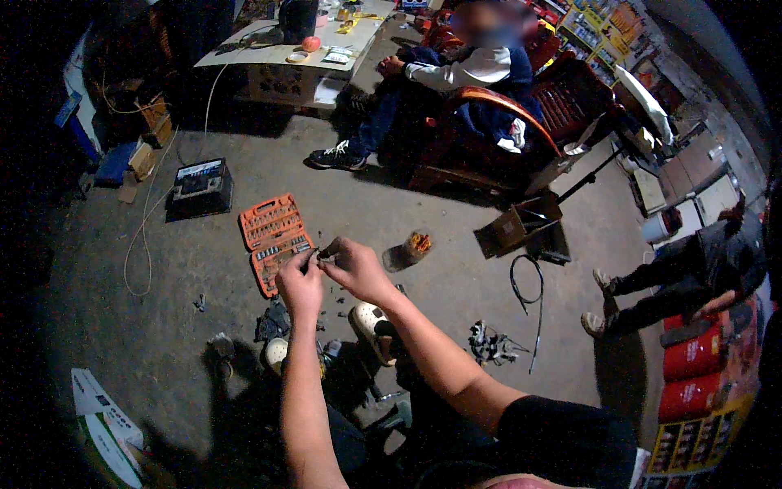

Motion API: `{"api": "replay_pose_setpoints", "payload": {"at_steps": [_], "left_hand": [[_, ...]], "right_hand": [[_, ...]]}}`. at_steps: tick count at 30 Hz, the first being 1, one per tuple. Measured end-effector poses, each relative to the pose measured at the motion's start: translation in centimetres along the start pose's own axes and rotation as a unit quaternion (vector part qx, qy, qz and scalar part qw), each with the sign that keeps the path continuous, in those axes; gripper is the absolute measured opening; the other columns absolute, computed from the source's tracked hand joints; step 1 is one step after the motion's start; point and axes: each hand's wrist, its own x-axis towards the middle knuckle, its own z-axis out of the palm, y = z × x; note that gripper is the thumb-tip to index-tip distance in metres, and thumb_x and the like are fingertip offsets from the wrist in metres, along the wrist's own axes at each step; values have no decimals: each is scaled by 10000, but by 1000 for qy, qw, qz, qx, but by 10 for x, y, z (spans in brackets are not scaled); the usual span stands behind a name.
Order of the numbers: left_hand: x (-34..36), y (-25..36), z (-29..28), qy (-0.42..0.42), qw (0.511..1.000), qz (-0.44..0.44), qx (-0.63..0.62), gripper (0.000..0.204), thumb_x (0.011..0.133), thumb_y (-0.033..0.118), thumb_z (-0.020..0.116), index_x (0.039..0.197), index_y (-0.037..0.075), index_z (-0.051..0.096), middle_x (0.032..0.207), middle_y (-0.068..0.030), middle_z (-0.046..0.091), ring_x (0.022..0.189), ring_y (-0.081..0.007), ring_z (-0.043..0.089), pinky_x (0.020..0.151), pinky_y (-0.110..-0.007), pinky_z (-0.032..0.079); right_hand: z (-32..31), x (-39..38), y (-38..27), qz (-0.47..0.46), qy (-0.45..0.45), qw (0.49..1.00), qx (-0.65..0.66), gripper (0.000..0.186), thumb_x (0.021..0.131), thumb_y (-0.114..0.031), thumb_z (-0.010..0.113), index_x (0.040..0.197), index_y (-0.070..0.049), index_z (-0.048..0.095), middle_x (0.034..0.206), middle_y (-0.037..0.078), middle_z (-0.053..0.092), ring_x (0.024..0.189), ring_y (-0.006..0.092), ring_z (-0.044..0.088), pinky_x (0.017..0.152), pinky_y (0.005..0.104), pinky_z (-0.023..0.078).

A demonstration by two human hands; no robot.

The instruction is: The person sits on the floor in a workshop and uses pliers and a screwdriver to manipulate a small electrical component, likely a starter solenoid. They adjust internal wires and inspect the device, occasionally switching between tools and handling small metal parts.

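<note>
My left hand (300, 279) and my right hand (353, 265) meet in front of me, fingers closed in a pinch. Between them is a small dark part (321, 254), too small to name, and both hands seem to grip it. Just beyond and to the left, an orange socket set case (259, 224) lies open on the floor, filled with sockets and bits. My left hand partly covers its near half. To the right of my hands stands a clear container (397, 259) with orange and yellow pieces in it. Dark mechanical parts (273, 319) lie near my shoes.
A car battery (200, 187) sits at the left by a pale cable. A seated person (464, 73) and a wooden chair (562, 90) are at the far side. Right of me are an open box (529, 226), a black hose (528, 297), a metal assembly (494, 344) and a standing person (692, 261).
</note>
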Motion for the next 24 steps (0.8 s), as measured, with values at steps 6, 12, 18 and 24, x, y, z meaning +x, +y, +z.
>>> {"api": "replay_pose_setpoints", "payload": {"at_steps": [6,12,18,24], "left_hand": [[4,-26,3,-85,996,-4,-32,121,758,66,568,809,-31,619,662,-182,593,600,-302,589,588,-368,444],[-6,17,-3,-185,977,76,69,137,767,39,563,860,-38,628,766,-129,613,742,-250,597,677,-320,455],[-12,25,0,-108,987,103,-63,153,799,86,606,898,-28,638,775,-143,617,725,-266,596,648,-332,458],[-2,20,0,51,994,85,-37,157,805,109,610,885,-20,649,829,-169,634,766,-303,607,674,-373,469]], "right_hand": [[-2,2,8,-78,1,989,-126,215,785,-144,656,860,30,554,694,146,597,630,181,576,569,325,451],[-10,5,10,63,58,993,81,198,798,-138,655,783,36,560,650,58,588,604,100,537,535,270,435],[-13,12,12,344,33,869,355,236,789,-256,676,806,-35,594,625,-26,510,499,63,398,443,228,301],[2,9,3,294,86,904,299,214,782,-221,669,793,-25,584,624,-21,500,519,63,406,460,237,325]]}}
